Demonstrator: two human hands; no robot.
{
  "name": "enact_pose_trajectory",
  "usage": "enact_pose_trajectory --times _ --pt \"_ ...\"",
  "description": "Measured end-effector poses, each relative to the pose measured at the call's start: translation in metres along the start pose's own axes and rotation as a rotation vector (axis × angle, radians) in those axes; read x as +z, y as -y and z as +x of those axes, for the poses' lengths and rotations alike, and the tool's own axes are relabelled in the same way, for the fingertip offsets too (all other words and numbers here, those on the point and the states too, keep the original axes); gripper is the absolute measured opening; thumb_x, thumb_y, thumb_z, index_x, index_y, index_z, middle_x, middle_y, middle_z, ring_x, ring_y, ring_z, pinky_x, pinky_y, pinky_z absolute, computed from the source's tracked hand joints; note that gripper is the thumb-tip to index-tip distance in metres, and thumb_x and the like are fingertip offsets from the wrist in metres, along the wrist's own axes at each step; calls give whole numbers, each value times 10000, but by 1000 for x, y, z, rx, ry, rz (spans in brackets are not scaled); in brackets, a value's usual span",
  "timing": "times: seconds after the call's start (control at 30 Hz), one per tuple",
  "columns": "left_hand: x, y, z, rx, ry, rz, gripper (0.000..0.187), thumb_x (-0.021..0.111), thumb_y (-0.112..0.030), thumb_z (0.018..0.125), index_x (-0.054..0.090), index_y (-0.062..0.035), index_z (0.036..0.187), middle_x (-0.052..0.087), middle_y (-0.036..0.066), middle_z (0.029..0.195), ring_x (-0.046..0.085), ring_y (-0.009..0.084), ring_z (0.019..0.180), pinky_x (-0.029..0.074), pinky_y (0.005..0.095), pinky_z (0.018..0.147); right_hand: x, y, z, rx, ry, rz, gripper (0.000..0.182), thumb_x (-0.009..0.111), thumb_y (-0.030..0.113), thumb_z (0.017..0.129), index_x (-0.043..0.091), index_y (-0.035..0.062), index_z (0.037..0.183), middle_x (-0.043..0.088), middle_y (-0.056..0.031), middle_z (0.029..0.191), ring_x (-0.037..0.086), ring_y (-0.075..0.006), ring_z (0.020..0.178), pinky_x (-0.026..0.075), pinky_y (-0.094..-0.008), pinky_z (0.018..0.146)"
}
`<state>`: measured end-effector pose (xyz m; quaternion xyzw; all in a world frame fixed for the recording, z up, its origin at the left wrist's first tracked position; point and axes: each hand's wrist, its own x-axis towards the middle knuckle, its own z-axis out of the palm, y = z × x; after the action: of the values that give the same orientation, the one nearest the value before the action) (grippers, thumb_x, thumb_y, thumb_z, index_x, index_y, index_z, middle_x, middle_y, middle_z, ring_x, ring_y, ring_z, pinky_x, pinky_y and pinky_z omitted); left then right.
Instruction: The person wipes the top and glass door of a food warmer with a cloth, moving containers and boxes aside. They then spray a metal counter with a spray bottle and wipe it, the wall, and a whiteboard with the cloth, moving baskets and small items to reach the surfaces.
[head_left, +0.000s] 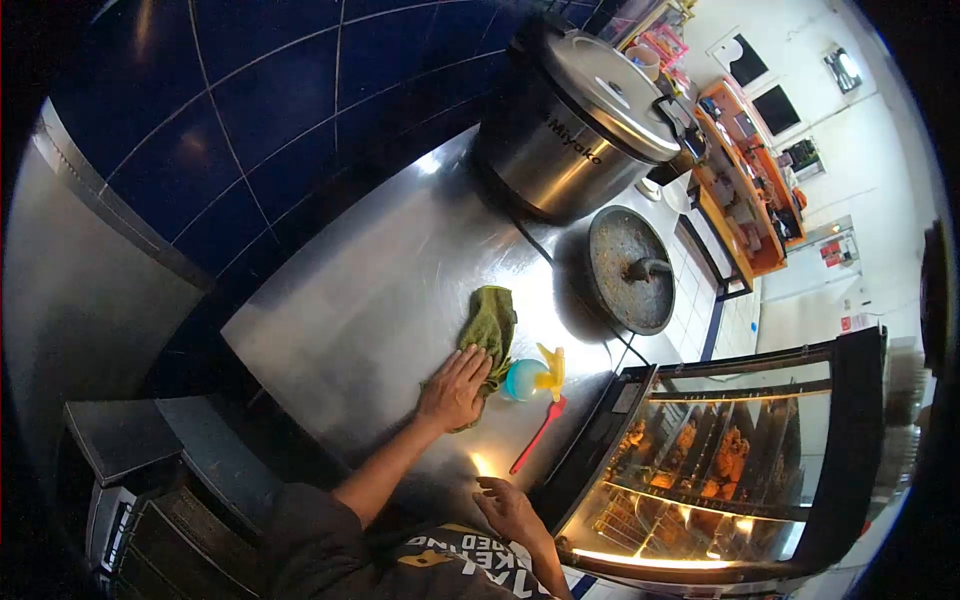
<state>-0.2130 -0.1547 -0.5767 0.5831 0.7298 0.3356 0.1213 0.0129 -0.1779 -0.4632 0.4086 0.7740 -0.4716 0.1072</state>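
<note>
My left hand (457, 390) lies flat on a green cloth (490, 325), fingers stretched out over its lower part and pressing it to the steel table top (350, 320). The cloth's far end spreads past my fingertips. Just right of it is a spray bottle (522, 381) with a light blue body and yellow trigger head. A red brush-like utensil (540, 436) with a long handle lies beside the bottle. Close to my body, near the table's front edge, my right hand (508, 508) is empty, its fingers loosely bent and apart.
A large Miyako pressure cooker (560, 150) stands at the far end, with a round dark lid (630, 270) near it. A black cord (530, 240) runs across the table. To the right is a lit glass display case (700, 470) with fried food. Blue tiles (270, 110) cover the wall.
</note>
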Motion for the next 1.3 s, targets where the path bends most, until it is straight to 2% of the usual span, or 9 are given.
enact_pose_trajectory --times 0.2,0.23,0.27,0.33,0.6,0.77,0.9,1.1,1.3 --pt "1 -2 14 -97 -88 -11 662 622 -174 791 418 -4 1398 400 179 1455 318 312 1390 236 446 1165 -64 79 64 -232 -442 -65 260 662 126 865 633 16 1099 688 -181 964 685 -291 858 533 -376 764" --pt "2 -1 17 -136 -99 -3 665 630 -165 794 412 -7 1402 399 172 1456 313 305 1393 227 444 1169 -79 118 68 -219 -510 -7 225 642 20 860 637 -8 1083 690 -136 897 677 -178 817 514 -299 730" --pt "2 1 20 -140 -101 -16 665 630 -165 794 412 -7 1402 399 172 1456 313 305 1393 227 444 1169 -89 112 84 -354 -594 -143 213 631 65 880 631 7 1085 696 -155 923 694 -226 795 528 -331 665" --pt "3 3 25 -224 -169 7 667 632 -161 799 404 -10 1408 398 160 1459 307 299 1396 217 440 1174 -99 136 95 -402 -647 -107 183 632 51 878 638 -2 1053 697 -157 919 699 -213 805 534 -315 669" --pt "5 9 36 -265 -232 19 632 612 -198 792 448 15 1364 420 175 1436 316 315 1387 237 447 1158 -75 94 90 -332 -630 -99 148 635 31 871 651 -21 1009 697 -159 882 694 -195 769 539 -302 707" --pt "1 5 37 -280 -227 -5 653 634 -186 768 451 -4 1368 417 173 1439 315 315 1388 242 452 1159 -67 101 64 -111 -517 81 161 646 30 864 655 -16 1017 695 -150 889 680 -181 762 523 -295 688" --pt "-2 4 38 -278 -187 25 661 642 -179 781 437 3 1382 399 180 1456 304 323 1397 235 454 1161 -57 71 55 -199 -560 56 167 644 31 863 656 -12 1024 698 -152 899 676 -176 767 521 -293 692" --pt "0 3 38 -273 -199 19 658 648 -167 775 441 8 1375 392 185 1457 307 337 1391 237 460 1159 -47 58 36 -64 -482 99 179 643 85 869 660 -1 1025 704 -149 942 692 -216 797 528 -314 698" --pt "6 2 38 -246 -239 55 640 617 -155 764 450 27 1354 415 201 1432 312 346 1384 234 462 1162 -43 48 21 -184 -521 16 198 658 112 861 655 15 1033 699 -159 973 695 -264 818 536 -356 688"
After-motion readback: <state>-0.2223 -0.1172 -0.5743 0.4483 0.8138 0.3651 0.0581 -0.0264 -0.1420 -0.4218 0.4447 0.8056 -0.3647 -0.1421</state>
